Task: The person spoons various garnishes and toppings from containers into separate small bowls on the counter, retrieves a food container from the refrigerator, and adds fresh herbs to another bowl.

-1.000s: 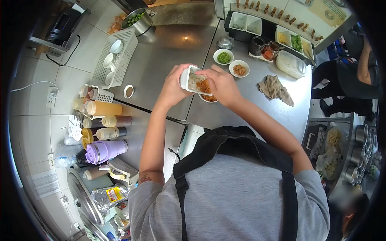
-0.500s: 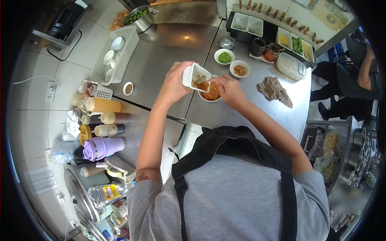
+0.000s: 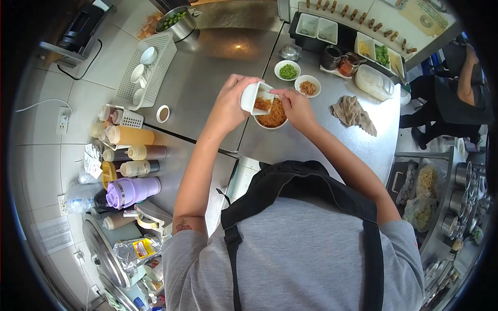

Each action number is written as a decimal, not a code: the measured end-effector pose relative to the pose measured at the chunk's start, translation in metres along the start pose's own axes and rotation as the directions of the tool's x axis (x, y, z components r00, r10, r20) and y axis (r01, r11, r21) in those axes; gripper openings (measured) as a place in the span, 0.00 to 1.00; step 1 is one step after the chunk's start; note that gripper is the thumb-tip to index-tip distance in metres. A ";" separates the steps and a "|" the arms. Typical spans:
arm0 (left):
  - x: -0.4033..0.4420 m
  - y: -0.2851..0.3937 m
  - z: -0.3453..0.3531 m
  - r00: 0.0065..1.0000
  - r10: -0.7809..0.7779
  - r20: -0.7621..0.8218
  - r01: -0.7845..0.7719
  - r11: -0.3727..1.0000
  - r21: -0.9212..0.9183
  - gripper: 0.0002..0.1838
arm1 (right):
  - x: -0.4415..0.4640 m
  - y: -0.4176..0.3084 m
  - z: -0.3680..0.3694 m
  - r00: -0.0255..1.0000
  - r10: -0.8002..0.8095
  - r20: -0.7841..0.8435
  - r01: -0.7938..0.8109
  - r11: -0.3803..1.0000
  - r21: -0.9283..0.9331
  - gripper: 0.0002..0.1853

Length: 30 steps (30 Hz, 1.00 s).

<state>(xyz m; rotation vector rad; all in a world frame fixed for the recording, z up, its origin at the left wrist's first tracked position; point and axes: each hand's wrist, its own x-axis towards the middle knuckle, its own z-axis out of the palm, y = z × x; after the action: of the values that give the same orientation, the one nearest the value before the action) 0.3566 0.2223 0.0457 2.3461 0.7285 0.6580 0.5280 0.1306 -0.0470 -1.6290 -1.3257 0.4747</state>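
My left hand [image 3: 232, 103] is wrapped round a white square-sided container [image 3: 250, 98], tilted with its mouth to the right. Orange-brown crumbly food [image 3: 262, 104] lies inside it. Just below stands a white bowl [image 3: 271, 128] filled with similar orange-brown crumbs [image 3: 274, 117]. My right hand [image 3: 296, 108] is closed, its fingertips at the container's mouth. It grips what appears to be a spoon, mostly hidden now by the fingers and the container wall. Behind the hands sit a bowl of chopped greens [image 3: 287, 71] and a bowl of brown bits [image 3: 307, 87].
A crumpled cloth [image 3: 354, 115] and a lidded clear tub [image 3: 374, 84] are on the right. Sauce bottles [image 3: 130, 136], a purple tumbler [image 3: 133, 192] and a basket of white dishes [image 3: 146, 70] line the left. Another person [image 3: 441, 98] stands at far right.
The white container has shifted slightly right and tipped further over the bowl. My right hand's fingers have moved up to its rim, and the spoon shows less.
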 end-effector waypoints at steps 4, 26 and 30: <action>-0.003 -0.009 -0.002 0.999 0.036 0.020 -0.037 0.998 0.052 0.32 | -0.004 -0.009 -0.013 0.987 -0.079 0.142 0.099 0.985 -0.142 0.13; 0.013 0.007 -0.003 0.996 0.032 0.080 -0.042 0.991 0.126 0.28 | -0.025 0.008 -0.017 0.999 -0.036 0.015 0.037 0.999 -0.036 0.13; 0.009 0.004 -0.001 0.996 0.032 0.077 -0.043 0.990 0.135 0.28 | -0.022 0.000 -0.023 0.973 0.227 0.042 -0.231 0.956 0.181 0.12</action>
<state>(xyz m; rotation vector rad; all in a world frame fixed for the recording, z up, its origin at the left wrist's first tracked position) 0.3641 0.2251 0.0515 2.5003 0.7173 0.5482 0.5379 0.1014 -0.0417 -1.6321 -1.0767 0.7344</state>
